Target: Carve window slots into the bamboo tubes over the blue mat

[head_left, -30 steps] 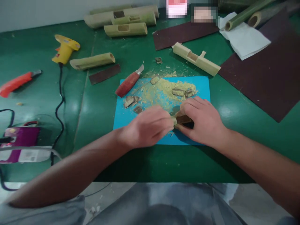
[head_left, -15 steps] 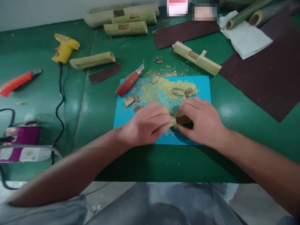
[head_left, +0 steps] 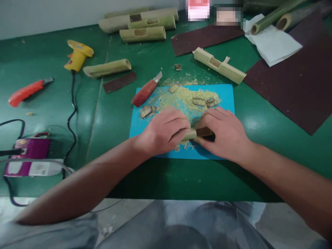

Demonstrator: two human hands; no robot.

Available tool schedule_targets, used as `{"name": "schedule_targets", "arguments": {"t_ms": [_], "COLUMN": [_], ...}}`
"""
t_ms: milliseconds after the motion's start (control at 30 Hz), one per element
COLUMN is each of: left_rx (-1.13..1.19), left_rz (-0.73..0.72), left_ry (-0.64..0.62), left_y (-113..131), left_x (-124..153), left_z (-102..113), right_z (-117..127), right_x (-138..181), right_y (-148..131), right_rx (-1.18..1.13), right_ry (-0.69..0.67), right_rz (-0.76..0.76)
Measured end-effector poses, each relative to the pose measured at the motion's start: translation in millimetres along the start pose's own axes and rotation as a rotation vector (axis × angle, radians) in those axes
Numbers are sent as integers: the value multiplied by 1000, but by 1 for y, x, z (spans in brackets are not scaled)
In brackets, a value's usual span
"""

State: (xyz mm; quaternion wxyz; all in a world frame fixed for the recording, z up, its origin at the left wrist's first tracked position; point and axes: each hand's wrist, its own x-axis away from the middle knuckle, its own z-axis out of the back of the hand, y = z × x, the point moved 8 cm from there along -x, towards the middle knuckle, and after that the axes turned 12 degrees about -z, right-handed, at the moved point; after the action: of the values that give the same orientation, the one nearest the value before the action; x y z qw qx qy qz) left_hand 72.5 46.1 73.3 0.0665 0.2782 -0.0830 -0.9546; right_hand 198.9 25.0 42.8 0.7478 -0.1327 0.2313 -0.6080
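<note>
- The left hand (head_left: 164, 133) is closed round a short bamboo piece (head_left: 189, 134), pinning it low over the blue mat (head_left: 225, 95), likely so it cannot roll.
- The right hand (head_left: 225, 133) pinches a folded dark sandpaper strip (head_left: 204, 131) against the piece's exposed end, fingers wrapped over it to press it on.
- Just beyond the grip lie sawdust (head_left: 185, 98) and small offcuts (head_left: 147, 110); the mat seems there to catch them.
- Further out to the left, a red-handled knife (head_left: 145, 92) lies half on the mat, within easy reach.
- Well beyond, notched bamboo tubes (head_left: 141, 24), sandpaper sheets (head_left: 293, 79) and a yellow glue gun (head_left: 77, 55) lie on the green table (head_left: 52, 100).
</note>
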Motion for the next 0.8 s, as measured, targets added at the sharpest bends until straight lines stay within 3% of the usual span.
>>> {"name": "schedule_targets", "arguments": {"t_ms": [133, 667, 800], "left_rx": [37, 15, 27], "left_rz": [-63, -15, -77], "left_ry": [11, -3, -15], "left_y": [6, 3, 6], "left_x": [-1, -2, -4], "left_z": [-1, -3, -4], "right_z": [1, 0, 0], "right_x": [0, -1, -1], "right_y": [-1, -2, -2], "right_rx": [-1, -10, -10], "right_ry": [10, 20, 8], "right_rz": [2, 16, 15]}}
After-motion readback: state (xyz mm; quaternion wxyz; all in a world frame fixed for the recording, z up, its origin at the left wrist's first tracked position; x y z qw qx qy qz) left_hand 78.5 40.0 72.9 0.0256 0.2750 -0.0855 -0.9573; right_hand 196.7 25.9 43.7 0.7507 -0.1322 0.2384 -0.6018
